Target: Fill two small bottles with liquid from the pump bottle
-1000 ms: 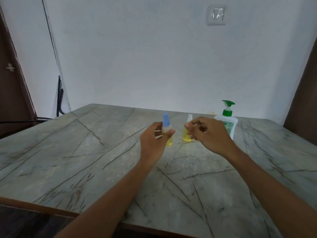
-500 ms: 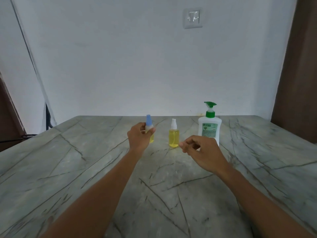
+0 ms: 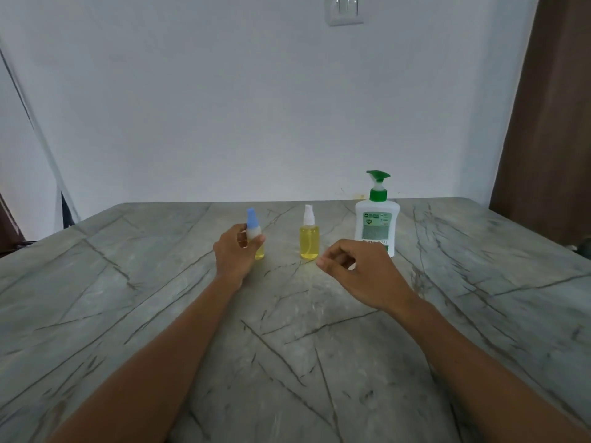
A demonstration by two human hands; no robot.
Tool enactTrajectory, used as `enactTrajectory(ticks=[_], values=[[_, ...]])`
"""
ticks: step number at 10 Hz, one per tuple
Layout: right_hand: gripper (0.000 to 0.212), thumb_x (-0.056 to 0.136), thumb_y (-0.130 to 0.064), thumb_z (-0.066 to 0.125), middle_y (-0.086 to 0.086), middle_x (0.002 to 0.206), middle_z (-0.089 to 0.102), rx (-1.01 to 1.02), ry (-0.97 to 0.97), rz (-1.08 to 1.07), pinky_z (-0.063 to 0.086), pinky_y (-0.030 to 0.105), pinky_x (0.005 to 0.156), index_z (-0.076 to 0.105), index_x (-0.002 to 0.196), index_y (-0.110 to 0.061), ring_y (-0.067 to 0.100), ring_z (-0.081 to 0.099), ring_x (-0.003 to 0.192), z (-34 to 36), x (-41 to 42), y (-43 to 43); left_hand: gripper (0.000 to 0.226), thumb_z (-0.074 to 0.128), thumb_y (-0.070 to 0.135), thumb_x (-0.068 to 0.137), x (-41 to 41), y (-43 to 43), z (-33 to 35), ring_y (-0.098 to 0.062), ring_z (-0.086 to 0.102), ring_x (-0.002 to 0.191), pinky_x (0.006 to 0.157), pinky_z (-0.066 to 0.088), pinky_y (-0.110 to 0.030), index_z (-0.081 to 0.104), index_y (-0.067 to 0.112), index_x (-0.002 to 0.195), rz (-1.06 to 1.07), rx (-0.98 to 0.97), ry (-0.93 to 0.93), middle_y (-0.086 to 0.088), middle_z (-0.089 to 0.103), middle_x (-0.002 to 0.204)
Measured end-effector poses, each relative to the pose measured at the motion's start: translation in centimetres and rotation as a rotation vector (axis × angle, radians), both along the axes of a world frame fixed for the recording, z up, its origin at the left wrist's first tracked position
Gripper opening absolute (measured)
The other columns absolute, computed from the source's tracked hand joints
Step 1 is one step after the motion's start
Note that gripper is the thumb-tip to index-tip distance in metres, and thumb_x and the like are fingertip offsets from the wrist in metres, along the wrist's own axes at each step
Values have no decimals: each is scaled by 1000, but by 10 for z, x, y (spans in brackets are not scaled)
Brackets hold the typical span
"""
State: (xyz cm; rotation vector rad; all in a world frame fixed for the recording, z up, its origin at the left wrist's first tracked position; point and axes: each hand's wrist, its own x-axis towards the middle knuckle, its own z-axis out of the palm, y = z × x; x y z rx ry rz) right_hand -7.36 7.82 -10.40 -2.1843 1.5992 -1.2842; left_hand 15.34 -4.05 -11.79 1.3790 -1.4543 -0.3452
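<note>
Two small bottles of yellow liquid stand on the marble table [image 3: 128,314]. The blue-capped bottle [image 3: 253,227] is at centre left, and my left hand [image 3: 235,254] is wrapped around its body, hiding most of it. The second small bottle [image 3: 309,238], with a white spray top, stands free about a hand's width to the right. The white pump bottle [image 3: 376,227] with a green pump head stands upright further right. My right hand [image 3: 358,273] hovers in front of the pump bottle, fingers loosely curled, holding nothing and touching neither bottle.
A white wall rises just behind the table's far edge, with a switch plate [image 3: 343,9] high up. A brown door or panel [image 3: 550,123] stands at the right. The table's left corner is cut at an angle near a dark cable [image 3: 68,212].
My right hand has drawn back from the white-topped bottle, which now stands alone. My left hand has kept its hold on the blue-capped bottle. The camera has swung to face the table more squarely.
</note>
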Motion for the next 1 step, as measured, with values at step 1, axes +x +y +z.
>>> enactTrajectory(ticks=[1], values=[[18, 86, -40, 69, -12, 77, 71, 1, -115, -86, 51, 13, 62, 69, 93, -24, 0, 64, 69, 7, -3, 3, 65, 79, 40, 75, 1, 4, 3, -16, 61, 102, 86, 47, -27, 54, 15, 130, -25, 6, 67, 2, 63, 115]])
